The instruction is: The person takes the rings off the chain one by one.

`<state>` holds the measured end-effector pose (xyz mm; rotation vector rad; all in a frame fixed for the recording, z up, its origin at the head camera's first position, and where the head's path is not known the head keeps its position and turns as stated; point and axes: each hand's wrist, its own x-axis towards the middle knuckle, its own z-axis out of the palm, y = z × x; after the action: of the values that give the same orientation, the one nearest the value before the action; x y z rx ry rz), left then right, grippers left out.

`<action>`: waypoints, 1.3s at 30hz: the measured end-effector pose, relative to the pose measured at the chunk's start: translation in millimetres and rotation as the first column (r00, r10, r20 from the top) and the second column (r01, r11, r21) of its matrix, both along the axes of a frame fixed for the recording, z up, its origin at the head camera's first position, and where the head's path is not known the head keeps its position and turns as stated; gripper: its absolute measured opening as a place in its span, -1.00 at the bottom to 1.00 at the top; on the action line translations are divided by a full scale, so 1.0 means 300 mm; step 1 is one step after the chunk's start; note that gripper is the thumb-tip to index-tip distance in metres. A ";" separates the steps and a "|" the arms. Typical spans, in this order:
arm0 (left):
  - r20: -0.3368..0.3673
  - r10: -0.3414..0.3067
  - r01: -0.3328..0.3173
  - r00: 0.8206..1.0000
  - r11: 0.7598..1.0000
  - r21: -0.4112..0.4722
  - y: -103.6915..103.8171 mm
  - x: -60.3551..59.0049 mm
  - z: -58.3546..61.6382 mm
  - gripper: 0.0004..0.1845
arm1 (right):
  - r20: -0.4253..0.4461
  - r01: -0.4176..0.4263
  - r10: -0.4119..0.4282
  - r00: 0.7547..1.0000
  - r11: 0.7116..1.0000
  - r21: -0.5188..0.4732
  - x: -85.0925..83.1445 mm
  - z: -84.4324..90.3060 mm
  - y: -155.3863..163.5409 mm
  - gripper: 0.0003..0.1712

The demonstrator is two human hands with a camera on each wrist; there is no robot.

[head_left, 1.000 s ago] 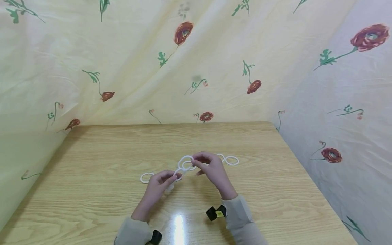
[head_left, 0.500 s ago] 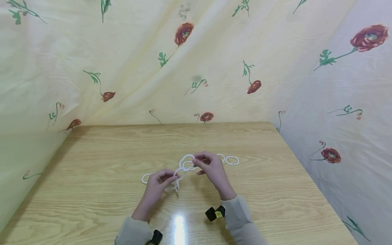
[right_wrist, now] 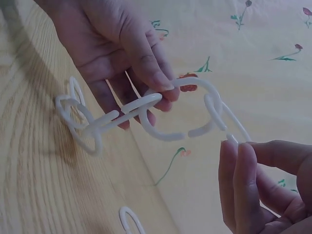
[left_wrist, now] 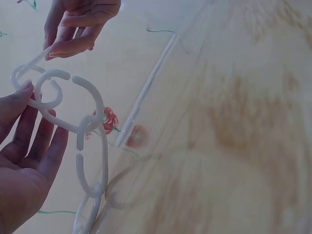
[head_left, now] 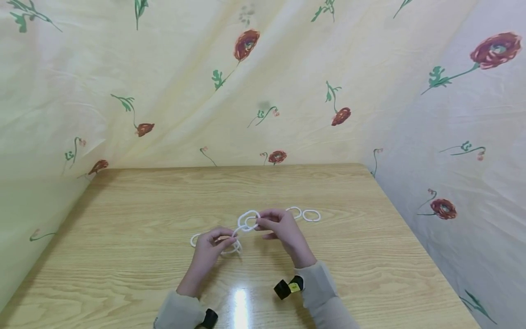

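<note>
Chain of white, oval, split links, plastic-looking (left_wrist: 101, 105), held between both hands above the wood-grain bench (head_left: 123, 237). Left hand (head_left: 211, 246): grip pinching one link; chain's tail (left_wrist: 104, 156) at its 3 o'clock (head view), bench contact unclear. Right hand (head_left: 283, 227), between 2 and 3 o'clock from left: grip pinching another link. Two white oval links (head_left: 311, 210) side by side on bench, 1–2 o'clock of right hand. Single white link (head_left: 192, 240), 9–10 o'clock of left hand, partly hidden.

White chain (left_wrist: 99, 100) blocks the middle; tabletop (head_left: 370, 256) rightward is free.
</note>
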<state>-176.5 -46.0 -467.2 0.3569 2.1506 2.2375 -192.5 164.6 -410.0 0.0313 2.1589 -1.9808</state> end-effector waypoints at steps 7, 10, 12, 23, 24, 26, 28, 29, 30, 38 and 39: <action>-0.020 0.024 -0.023 1.000 1.000 0.017 0.000 -0.002 0.000 -0.81 | 0.063 -0.052 0.060 0.996 0.991 -0.121 0.001 -0.016 -0.011 -0.72; -0.020 0.019 -0.018 1.000 1.000 0.024 0.001 -0.003 -0.001 -0.86 | 0.087 -0.070 0.085 0.993 0.984 -0.166 -0.001 -0.027 -0.018 -0.80; -0.021 0.018 -0.018 1.000 0.999 0.032 0.001 -0.003 -0.001 -0.90 | 0.108 -0.069 0.092 0.990 0.977 -0.201 -0.003 -0.037 -0.023 -0.87; -0.033 0.025 -0.024 0.999 0.999 0.037 0.001 -0.002 0.000 -0.91 | 0.212 -0.013 0.078 0.974 0.955 -0.295 -0.009 -0.082 -0.044 -0.86; -0.035 0.026 -0.024 0.999 0.999 0.038 0.001 -0.002 0.000 -0.91 | 0.215 -0.012 0.080 0.973 0.954 -0.300 -0.009 -0.084 -0.044 -0.83; -0.045 0.025 -0.023 0.999 0.999 0.040 0.001 -0.002 0.001 -0.91 | 0.225 -0.005 0.079 0.971 0.950 -0.311 -0.008 -0.086 -0.045 -0.77; -0.063 0.020 -0.017 0.998 0.999 0.046 0.002 -0.001 0.001 -0.91 | 0.228 -0.003 0.080 0.970 0.947 -0.321 -0.007 -0.088 -0.045 -0.75; -0.073 0.018 -0.014 0.997 0.999 0.050 0.003 -0.001 0.000 -0.90 | 0.228 -0.001 0.080 0.970 0.946 -0.324 -0.007 -0.089 -0.045 -0.74; -0.085 0.013 -0.009 0.996 0.999 0.054 0.003 -0.001 -0.001 -0.90 | 0.231 0.001 0.079 0.970 0.945 -0.327 -0.007 -0.091 -0.045 -0.74; -0.116 -0.001 0.011 0.993 0.996 0.086 0.001 0.000 -0.007 -0.91 | 0.256 0.025 0.074 0.964 0.931 -0.365 -0.010 -0.094 -0.047 -0.73; -0.115 -0.001 0.012 0.993 0.996 0.089 0.001 0.000 -0.006 -0.91 | 0.258 0.028 0.075 0.963 0.928 -0.373 -0.010 -0.093 -0.047 -0.72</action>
<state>-176.4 -45.8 -469.1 0.5063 2.1019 2.3707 -195.5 150.5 -437.9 0.2007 1.5852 -2.1950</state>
